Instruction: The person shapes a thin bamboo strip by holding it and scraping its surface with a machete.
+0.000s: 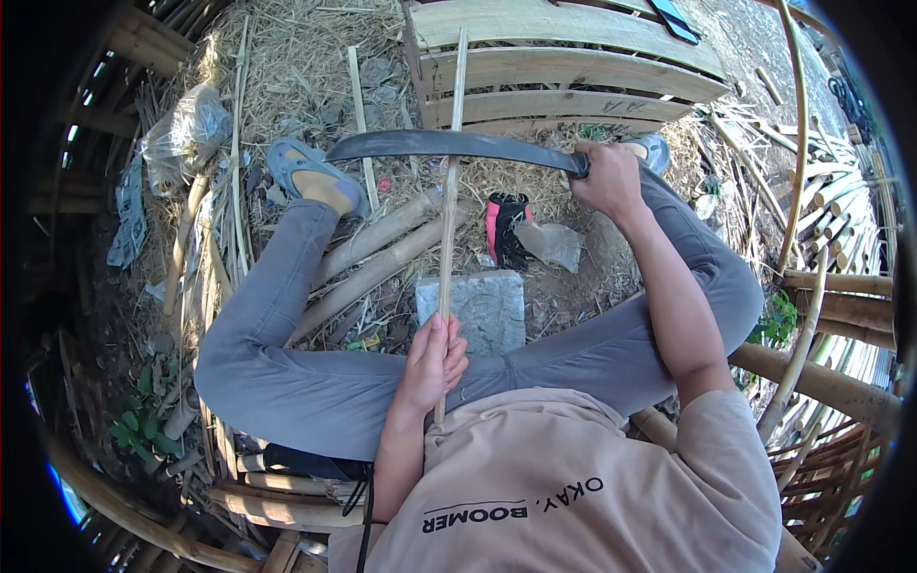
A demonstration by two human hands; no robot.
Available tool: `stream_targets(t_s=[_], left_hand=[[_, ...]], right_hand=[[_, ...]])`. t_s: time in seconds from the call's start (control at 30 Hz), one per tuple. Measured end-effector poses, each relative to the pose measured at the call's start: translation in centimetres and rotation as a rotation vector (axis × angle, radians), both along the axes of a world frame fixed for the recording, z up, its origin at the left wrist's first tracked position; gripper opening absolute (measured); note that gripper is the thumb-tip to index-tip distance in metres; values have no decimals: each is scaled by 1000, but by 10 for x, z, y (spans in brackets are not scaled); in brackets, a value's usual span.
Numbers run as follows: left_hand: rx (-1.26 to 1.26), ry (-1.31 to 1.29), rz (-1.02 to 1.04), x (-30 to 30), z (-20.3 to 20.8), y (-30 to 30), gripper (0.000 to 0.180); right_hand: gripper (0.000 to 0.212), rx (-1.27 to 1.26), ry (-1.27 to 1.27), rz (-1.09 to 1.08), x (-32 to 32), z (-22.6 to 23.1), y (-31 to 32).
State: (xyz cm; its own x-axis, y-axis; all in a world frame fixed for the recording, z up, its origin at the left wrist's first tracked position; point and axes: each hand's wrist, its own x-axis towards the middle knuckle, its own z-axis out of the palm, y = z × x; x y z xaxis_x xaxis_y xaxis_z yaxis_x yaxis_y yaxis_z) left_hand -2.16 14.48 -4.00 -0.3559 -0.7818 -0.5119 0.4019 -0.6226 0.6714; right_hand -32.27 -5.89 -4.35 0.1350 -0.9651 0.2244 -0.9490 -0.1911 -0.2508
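Note:
My left hand (pixel 433 361) is closed round the lower part of a long, thin bamboo strip (pixel 449 244), just in front of my lap. The strip points away from me, its far end reaching over a slatted wooden crate (pixel 573 72). In my right hand (pixel 608 180) is the handle of a machete (pixel 411 143). Its dark, curved blade lies crosswise over the strip, pointing left; whether the two touch I cannot tell. Below the strip, between my legs, a grey stone block (pixel 492 310) rests on the ground.
Cut bamboo poles (pixel 387 256) lie by my left leg. Right of the strip are a pink and black item (pixel 507 229) and a clear plastic bag (pixel 554 244). A phone (pixel 674 19) rests on the crate. More bamboo (pixel 845 215) is piled at the right.

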Motion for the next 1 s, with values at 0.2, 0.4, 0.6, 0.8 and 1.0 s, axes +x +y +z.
stream_targets(t_s=[0.2,0.4,0.6,0.8,1.0], left_hand=[[-422,-703,29,-15,-9,9,36],[-461,-992,-55,-26,18,9,27],[-567,-1053,-24,-24,7,13,28],[-472,-997,-21,-23,11,11,32],[-480,-982,13,-23,8,12,30]], right_hand=[[24,69,122,28,5,16,-4],[25,61,156,-121,-21,27,-24],[23,43,190,-111,-26,32,-25],[22,70,141,-55,-31,20,-43],[28,-19,118,-78,-33,19,-38]])
